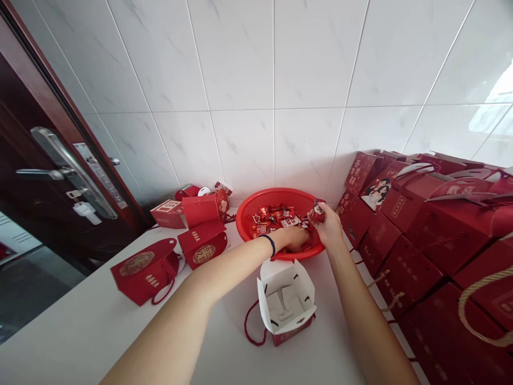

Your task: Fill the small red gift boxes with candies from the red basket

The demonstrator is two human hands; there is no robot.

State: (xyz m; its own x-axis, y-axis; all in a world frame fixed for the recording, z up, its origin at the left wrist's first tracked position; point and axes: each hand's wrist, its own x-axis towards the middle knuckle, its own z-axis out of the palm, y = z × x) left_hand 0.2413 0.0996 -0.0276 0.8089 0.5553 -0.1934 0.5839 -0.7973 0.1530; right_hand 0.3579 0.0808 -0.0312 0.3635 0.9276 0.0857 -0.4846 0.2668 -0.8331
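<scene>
"What's the basket (280, 193) like?"
"Bright red, rounded and wide-mouthed, its wall pierced with fine holes."
"And the wrapped sweets (289, 213)?"
"Loose and jumbled in the bottom of the basket, mostly red with pale print, lying at all angles."
"The small dark-red packet (318, 213)?"
"Pale-marked, held up by the basket's right rim."

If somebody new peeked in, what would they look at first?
Probably the bright red basket of wrapped packets by the wall, the left hand in it and the right hand holding a red bundle at its rim. Then, maybe, the big pile of red boxes on the right.
</scene>
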